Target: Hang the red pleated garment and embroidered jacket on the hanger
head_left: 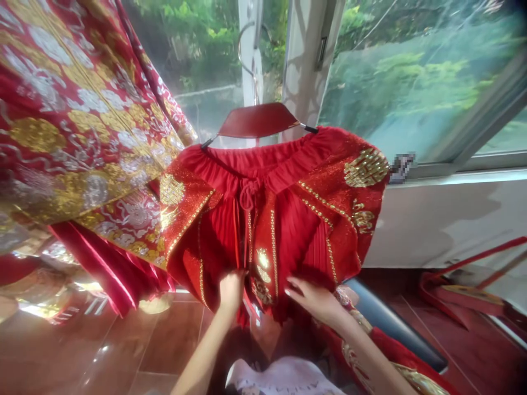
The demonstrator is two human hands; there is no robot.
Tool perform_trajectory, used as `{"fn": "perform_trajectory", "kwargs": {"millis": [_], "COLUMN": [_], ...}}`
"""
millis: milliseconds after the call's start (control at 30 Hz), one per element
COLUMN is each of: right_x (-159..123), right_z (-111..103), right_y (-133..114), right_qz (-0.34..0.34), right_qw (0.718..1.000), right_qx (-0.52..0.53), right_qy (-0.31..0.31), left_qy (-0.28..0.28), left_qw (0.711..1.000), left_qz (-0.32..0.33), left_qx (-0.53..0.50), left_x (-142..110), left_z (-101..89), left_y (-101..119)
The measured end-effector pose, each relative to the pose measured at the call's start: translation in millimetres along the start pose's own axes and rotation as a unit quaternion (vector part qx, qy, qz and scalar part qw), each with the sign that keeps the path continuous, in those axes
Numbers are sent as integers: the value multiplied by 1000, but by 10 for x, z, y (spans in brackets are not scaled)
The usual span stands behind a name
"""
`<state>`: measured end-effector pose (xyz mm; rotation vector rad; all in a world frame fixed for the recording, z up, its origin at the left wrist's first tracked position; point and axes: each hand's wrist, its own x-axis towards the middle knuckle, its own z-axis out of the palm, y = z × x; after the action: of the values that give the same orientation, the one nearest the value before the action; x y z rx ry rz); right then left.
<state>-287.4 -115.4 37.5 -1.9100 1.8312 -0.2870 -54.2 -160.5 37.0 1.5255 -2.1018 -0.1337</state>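
the red pleated cloth garment with gold beading (pixel 263 230) is hanging directly above and in front of both grips, its lower part reaching down to them. the left grip (pixel 233 288) is clamping, fingers curled, on the garment's lower front. the right grip (pixel 307 296) is lying just to the right, its fingers standing apart and resting against the fabric without closing. a thin red cord tied in a bow (pixel 250 193) is sitting above the left grip, at the gathered waistband. the dark red hanger with a curved metal hook (pixel 257 119) is bearing the waistband by its two end clips, well above both grips. to the left of the left grip, a red robe with gold and silver embroidery (pixel 94 120) is hanging. a black padded oblong surface (pixel 403 329) is extending right of the right grip. brown glossy floor tiles (pixel 168 340) are showing below the left grip.
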Motion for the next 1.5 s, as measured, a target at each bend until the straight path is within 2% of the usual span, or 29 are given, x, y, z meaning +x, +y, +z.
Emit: {"fn": "perform_trajectory", "kwargs": {"millis": [67, 100, 133, 167, 200, 233, 267, 300, 333, 400, 467, 533, 600, 733, 867, 1000, 1167, 1267, 1333, 1500], "right_x": [-78, -97, -91, -56, 7, 93, 193, 296, 393, 540, 608, 613, 588, 541, 536, 524, 481, 483, 502, 544], "right_z": [-510, -758, -990, -1200, -1384, -1539, -1665, -1763, -1836, -1914, -1927, -1906, -1879, -1846, -1835, -1857, -1903, -1898, -1881, -1884], "right_y": [-361, -533, -692, -832, -953, -1053, -1135, -1202, -1255, -1326, -1356, -1355, -1343, -1325, -1316, -1305, -1288, -1306, -1334, -1368], "right_qz": [-178, -263, -334, -380, -416, -437, -445, -443, -433, -407, -387, -379, -377, -369, -373, -378, -389, -387, -379, -378], "right_qw": [977, 948, 907, 865, 825, 796, 779, 774, 778, 794, 808, 815, 818, 824, 822, 826, 829, 829, 829, 833], "right_qx": [94, 108, 108, 102, 91, 77, 62, 47, 32, 5, -18, -35, -43, -41, -29, -23, -32, -46, -53, -53], "right_qy": [70, 144, 233, 313, 372, 411, 436, 449, 454, 452, 445, 438, 432, 429, 429, 417, 401, 402, 408, 400], "left_qy": [-23, -28, -29, -6, 47, 109, 175, 241, 284, 321, 299, 255, 218, 210, 192, 141, 34, -14, -24, 6], "left_qw": [999, 999, 997, 993, 987, 976, 961, 946, 937, 935, 950, 966, 975, 977, 975, 953, 885, 855, 853, 873], "left_qz": [19, 38, 65, 112, 153, 188, 211, 217, 205, 153, 82, 21, -12, -10, 29, 30, 23, 11, 13, 21], "left_qx": [-10, -15, -23, -31, -27, -20, -17, -12, -5, 12, 32, 46, 52, 27, -109, -266, -465, -518, -522, -488], "left_x": [91, 183, 300, 433, 574, 712, 837, 941, 1018, 1083, 1060, 1017, 1003, 1043, 977, 842, 815, 812, 796, 758], "left_z": [-197, -355, -539, -738, -941, -1137, -1313, -1462, -1576, -1685, -1646, -1520, -1391, -1301, -1303, -1205, -1120, -1127, -1134, -1192], "left_y": [44, 97, 167, 251, 346, 447, 550, 649, 741, 891, 987, 1030, 1033, 951, 810, 702, 624, 604, 601, 580]}}
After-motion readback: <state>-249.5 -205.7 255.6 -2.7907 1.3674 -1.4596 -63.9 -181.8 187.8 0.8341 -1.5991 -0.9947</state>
